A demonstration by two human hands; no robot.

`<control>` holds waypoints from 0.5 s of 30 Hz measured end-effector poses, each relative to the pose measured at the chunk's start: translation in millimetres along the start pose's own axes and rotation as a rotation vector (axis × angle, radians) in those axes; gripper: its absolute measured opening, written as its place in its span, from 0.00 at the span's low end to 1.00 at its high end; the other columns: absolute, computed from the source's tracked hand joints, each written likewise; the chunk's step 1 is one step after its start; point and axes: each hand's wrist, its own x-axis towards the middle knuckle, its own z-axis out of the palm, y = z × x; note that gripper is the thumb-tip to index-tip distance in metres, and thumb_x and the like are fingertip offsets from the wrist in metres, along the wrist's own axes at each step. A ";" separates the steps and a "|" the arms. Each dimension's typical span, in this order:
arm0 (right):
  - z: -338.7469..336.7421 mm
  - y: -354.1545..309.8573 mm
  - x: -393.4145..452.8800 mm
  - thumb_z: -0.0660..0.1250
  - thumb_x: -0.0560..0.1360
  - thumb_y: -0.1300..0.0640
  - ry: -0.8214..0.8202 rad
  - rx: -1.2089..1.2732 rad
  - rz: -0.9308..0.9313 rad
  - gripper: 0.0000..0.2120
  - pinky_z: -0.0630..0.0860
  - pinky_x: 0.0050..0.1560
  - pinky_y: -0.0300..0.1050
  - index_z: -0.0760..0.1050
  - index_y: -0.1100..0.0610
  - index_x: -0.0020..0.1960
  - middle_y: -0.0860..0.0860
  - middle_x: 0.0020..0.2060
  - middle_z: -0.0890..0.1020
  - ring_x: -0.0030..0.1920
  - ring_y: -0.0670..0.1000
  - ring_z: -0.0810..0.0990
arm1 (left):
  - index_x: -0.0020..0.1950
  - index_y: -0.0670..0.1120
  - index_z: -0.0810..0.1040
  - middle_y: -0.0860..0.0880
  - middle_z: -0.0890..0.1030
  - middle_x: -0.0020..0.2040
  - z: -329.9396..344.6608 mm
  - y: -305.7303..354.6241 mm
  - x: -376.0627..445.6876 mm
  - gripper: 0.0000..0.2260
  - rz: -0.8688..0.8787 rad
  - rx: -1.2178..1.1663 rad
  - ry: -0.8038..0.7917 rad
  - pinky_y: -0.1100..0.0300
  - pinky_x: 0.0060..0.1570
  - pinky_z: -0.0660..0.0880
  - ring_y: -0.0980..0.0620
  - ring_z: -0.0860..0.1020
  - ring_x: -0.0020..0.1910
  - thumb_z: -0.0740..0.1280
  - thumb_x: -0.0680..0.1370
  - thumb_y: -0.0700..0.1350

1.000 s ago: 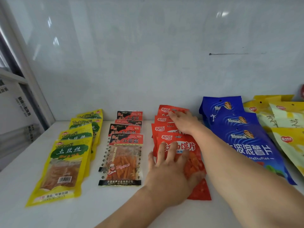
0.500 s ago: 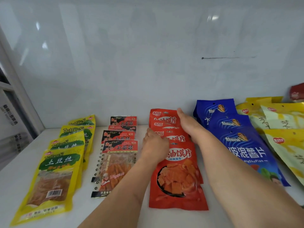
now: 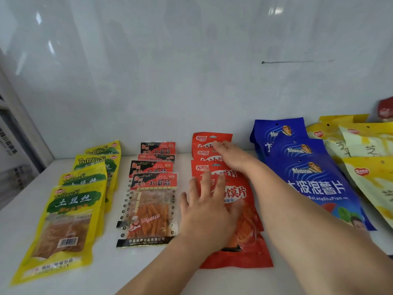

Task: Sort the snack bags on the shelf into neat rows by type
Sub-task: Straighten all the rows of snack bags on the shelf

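A person is working at a white shelf [image 3: 106,271] backed by a pale wall [image 3: 191,71]. Five rows of snack bags are running from front to back, each row overlapping like shingles.

The left hand [image 3: 207,211] is lying flat on the front red bag [image 3: 242,231] of the middle row, fingers straight and slightly spread, palm down; it is pressing on the bag rather than gripping it. The right hand [image 3: 229,155] is reaching further back and resting palm down across the rear red bags [image 3: 204,152], fingers extended and close together, holding nothing. The right forearm is crossing the gap between the red row and the blue row.

The red bags are lying in one column at the shelf's centre, four tops showing, the rearmost touching the wall.

To the left, the red-and-black bags [image 3: 152,205] are forming a row of four, just beside the left hand. Further left, the yellow-green bags [image 3: 66,220] are forming another overlapped row.

To the right, the blue bags [image 3: 314,184] are lying in a row of three, angled slightly rightward. Beyond them, the yellow bags [image 3: 365,150] are overlapping less evenly and running out of view at the right edge. A small red packet [image 3: 386,108] is showing partly at the far right; its position cannot be told exactly.
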 end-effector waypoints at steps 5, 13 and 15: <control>-2.8 -4.5 -9.1 0.53 0.64 0.17 -0.083 -0.016 -0.007 0.45 0.76 0.63 0.59 0.67 0.43 0.71 0.46 0.63 0.80 0.59 0.52 0.82 | 0.81 0.57 0.47 0.49 0.46 0.82 13.1 -7.1 -0.3 0.35 0.004 0.092 -0.001 0.39 0.77 0.50 0.41 0.43 0.80 0.38 0.76 0.70; 6.5 0.4 -31.4 0.57 0.78 0.32 -0.067 -0.250 0.004 0.33 0.73 0.67 0.52 0.59 0.45 0.79 0.48 0.75 0.67 0.69 0.54 0.74 | 0.81 0.54 0.50 0.46 0.48 0.82 18.5 -7.9 2.2 0.31 -0.020 0.082 -0.046 0.39 0.77 0.50 0.39 0.44 0.80 0.41 0.81 0.66; 11.7 3.0 -30.5 0.56 0.78 0.31 -0.037 -0.338 -0.007 0.35 0.69 0.71 0.57 0.57 0.45 0.80 0.49 0.78 0.62 0.72 0.55 0.70 | 0.82 0.53 0.49 0.46 0.47 0.82 17.5 -6.9 2.6 0.29 -0.021 0.065 -0.073 0.39 0.77 0.48 0.39 0.43 0.80 0.44 0.83 0.64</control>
